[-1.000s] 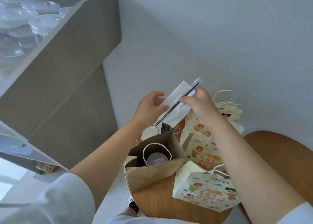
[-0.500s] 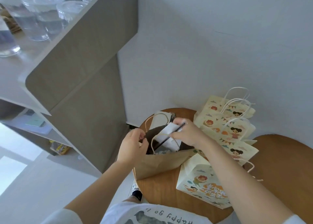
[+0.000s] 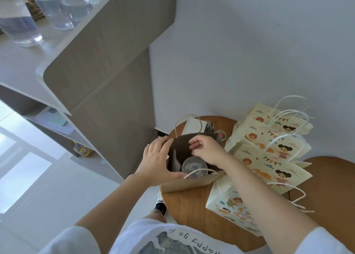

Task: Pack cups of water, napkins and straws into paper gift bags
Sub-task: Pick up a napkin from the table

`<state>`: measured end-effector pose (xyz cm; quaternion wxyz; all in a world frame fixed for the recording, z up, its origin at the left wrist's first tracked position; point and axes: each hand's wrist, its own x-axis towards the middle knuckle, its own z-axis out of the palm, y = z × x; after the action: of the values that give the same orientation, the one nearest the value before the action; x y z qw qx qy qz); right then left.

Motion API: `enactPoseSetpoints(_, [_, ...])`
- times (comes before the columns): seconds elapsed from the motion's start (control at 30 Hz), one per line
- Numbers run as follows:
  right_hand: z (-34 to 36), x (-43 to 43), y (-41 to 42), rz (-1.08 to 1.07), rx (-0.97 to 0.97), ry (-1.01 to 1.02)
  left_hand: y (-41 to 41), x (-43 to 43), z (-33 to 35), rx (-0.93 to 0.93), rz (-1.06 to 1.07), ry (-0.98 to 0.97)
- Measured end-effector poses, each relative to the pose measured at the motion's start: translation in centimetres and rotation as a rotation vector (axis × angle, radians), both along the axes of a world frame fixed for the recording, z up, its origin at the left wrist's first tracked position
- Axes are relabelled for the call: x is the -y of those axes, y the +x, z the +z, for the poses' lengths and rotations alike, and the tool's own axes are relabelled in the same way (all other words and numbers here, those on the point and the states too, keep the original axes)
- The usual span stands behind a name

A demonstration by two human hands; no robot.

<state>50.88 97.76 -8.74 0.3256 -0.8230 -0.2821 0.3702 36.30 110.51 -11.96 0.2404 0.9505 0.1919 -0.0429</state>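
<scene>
Left hand (image 3: 155, 161) spread wide across the left end of the brown paper bag (image 3: 190, 183), thumb laid along the near rim, fingers hooked over the far one, gripping it open. Right hand (image 3: 207, 151) over the mouth, fingers loosely bent and a little apart, nothing between them; touching the far wall or not, impossible to tell.

Inside the bag: a clear lidded cup (image 3: 194, 167) upright against the near wall, and a white napkin (image 3: 175, 164) standing on edge just left of it. Half a second ago, pinched in that right hand together with a black straw and going in; now released, the straw itself lost in the dark interior.

Bag upright on a round wooden table (image 3: 188, 205), one twisted handle arched over the cup, the other raised behind. Just behind it, a stack of napkins (image 3: 192, 125) and a bundle of dark straws (image 3: 209, 127). To the right, printed gift bags (image 3: 269, 157) lying overlapped, white handles outward. Up left, on a grey shelf (image 3: 107, 42), more cups of water (image 3: 21, 28).
</scene>
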Motion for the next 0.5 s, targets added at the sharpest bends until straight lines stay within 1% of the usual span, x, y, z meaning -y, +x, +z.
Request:
enactPoseSetpoints(0.07, [0.3, 1.1, 0.8, -0.164, 0.086, 0.093, 0.0, -0.2, -0.1, -0.063, -0.01, -0.021])
enactPoseSetpoints(0.1, [0.5, 1.7, 1.3, -0.219, 0.169, 0.115, 0.0, -0.2, 0.0, -0.096, -0.019, -0.021])
enactPoseSetpoints(0.17, [0.8, 3.2, 2.4, -0.207, 0.357, 0.065, 0.3, -0.1, 0.0, -0.144, -0.048, 0.022])
enactPoseSetpoints(0.23, [0.9, 4.7, 3.6, -0.114, 0.463, -0.066, 0.7, 0.3, -0.1, -0.163, -0.068, 0.062])
enactPoseSetpoints(0.27, [1.0, 5.3, 4.1, -0.069, 0.464, -0.162, 1.1, 0.5, -0.1, -0.159, -0.062, 0.064])
enactPoseSetpoints(0.3, [1.0, 5.6, 4.4, -0.023, 0.423, -0.269, 1.5, 0.7, -0.1, -0.147, -0.045, 0.063])
enactPoseSetpoints(0.4, [1.0, 5.6, 3.9, 0.13, 0.166, -0.528, 3.1, 1.4, 0.0, -0.153, -0.029, 0.087])
enactPoseSetpoints(0.47, [0.6, 5.2, 3.1, 0.182, 0.07, -0.576, 4.2, 1.8, 0.5, -0.167, -0.025, 0.112])
enactPoseSetpoints(0.5, [0.1, 5.0, 2.9, 0.18, 0.055, -0.57, 4.7, 2.0, 0.6, -0.171, -0.006, 0.087])
